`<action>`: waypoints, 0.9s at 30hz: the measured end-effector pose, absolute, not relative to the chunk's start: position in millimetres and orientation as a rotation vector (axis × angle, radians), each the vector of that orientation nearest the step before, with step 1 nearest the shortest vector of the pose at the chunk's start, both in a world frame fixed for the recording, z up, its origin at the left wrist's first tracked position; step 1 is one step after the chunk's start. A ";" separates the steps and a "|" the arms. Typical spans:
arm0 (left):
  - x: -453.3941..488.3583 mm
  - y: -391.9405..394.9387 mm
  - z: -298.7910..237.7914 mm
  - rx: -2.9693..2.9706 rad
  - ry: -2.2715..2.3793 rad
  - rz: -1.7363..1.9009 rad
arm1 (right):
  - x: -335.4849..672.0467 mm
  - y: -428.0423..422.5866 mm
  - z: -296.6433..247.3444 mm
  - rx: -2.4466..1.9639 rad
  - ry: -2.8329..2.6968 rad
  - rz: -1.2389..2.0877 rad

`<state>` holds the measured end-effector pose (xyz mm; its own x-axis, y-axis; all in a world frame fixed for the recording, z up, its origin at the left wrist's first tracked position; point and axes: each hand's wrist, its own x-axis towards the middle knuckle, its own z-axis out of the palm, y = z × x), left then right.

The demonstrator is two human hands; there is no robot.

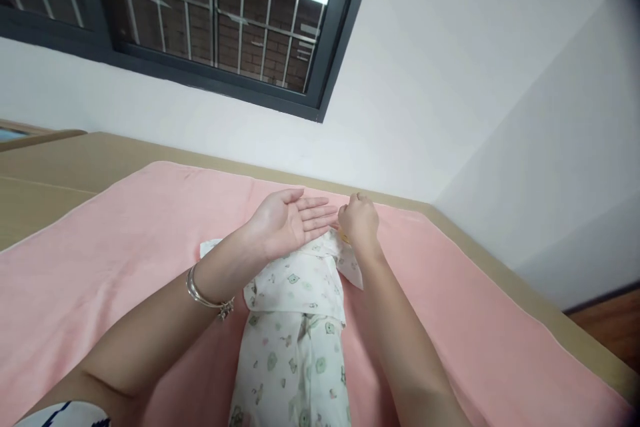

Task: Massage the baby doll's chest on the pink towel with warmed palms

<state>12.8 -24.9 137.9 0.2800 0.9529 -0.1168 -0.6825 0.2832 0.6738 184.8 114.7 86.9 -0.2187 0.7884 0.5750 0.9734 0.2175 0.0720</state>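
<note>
A small white garment (295, 320) printed with little green figures lies lengthwise on a pink blanket (125, 247). My left hand (287, 220) hovers over the garment's far end, palm turned up, fingers stretched out and holding nothing; a silver bracelet sits on that wrist. My right hand (359, 221) is closed in a pinch at the garment's far right corner, gripping the edge of the fabric.
The blanket covers a tan bed surface (60, 167) that reaches the white walls (425, 80). A dark-framed barred window (210, 13) is above. Brown wooden floor (610, 327) shows at the right, past the bed's edge.
</note>
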 end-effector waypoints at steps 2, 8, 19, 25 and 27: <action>9.2 -39.4 147.0 0.574 0.544 1.188 | 183.1 110.4 86.2 -1.615 -2.116 -0.635; 3.9 -66.7 161.7 0.615 0.499 1.182 | 189.8 98.7 87.4 -1.607 -2.262 -0.654; 10.1 -58.6 146.9 0.535 0.654 1.266 | 198.8 77.0 117.3 -1.616 -2.141 -0.114; 28.0 -72.9 153.9 0.590 0.598 1.250 | 167.6 -17.4 130.4 -0.897 -2.202 0.239; 28.7 -81.3 159.4 0.642 0.592 1.279 | 153.9 -53.8 124.3 -0.763 -2.274 0.240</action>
<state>28.7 -81.3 159.4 0.1897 0.9807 -0.0473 -0.6705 0.1645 0.7235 153.9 -53.8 124.3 -0.5700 0.5870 0.5749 0.4542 0.8082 -0.3748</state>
